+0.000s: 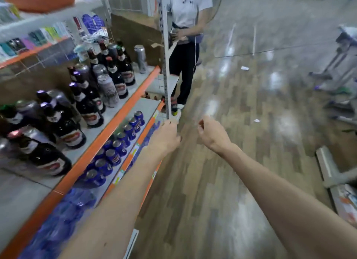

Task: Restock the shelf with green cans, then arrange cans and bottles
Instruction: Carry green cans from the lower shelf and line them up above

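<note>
Both hands (166, 136) (211, 132) hover near shelf edge (148, 127), over floor (193, 181).

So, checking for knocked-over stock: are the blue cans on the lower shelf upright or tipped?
Upright: the blue cans stand in rows on the lower shelf, silver tops facing up. The nearest ones are too blurred to tell.

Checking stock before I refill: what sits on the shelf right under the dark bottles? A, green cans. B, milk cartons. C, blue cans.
C: a row of blue cans stands on the shelf just below the dark bottles.
</note>
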